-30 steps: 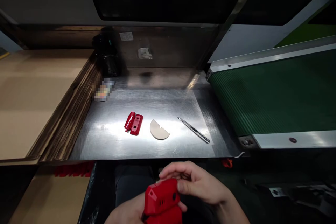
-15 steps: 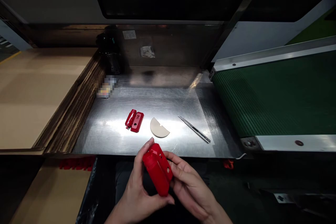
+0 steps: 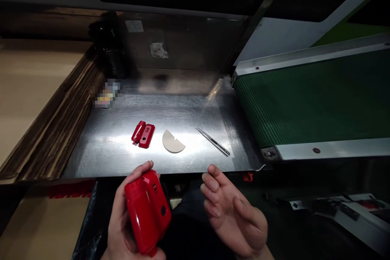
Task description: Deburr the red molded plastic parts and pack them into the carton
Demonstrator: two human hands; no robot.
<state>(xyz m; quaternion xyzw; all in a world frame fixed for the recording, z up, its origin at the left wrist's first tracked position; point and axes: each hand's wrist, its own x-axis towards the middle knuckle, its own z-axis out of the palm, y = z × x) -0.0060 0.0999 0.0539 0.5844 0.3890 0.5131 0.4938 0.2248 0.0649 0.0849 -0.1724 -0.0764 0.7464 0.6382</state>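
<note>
My left hand [image 3: 118, 220] is wrapped round a glossy red plastic part [image 3: 143, 215] with a ribbed end and a dark round hole, below the front edge of the metal table. To its right my right hand [image 3: 230, 215] is apart from the part, palm turned inward, fingers slightly curled and holding nothing. On the table lie a smaller red piece [image 3: 143, 134], a beige half-disc [image 3: 173, 142] with a small notch, and a slim metal cutter knife [image 3: 213, 141].
Stacked cardboard sheets [image 3: 39, 89] stand on the left of the metal table [image 3: 170, 109]. A green conveyor belt [image 3: 319, 101] runs at the right. At the back left is a black wrapped object [image 3: 109, 48]. A blurred packet [image 3: 107, 94] lies near the cardboard.
My right hand has let go of the red part and moved right. My left hand has carried the part to the left. The view has shifted, so the table items appear farther left.
</note>
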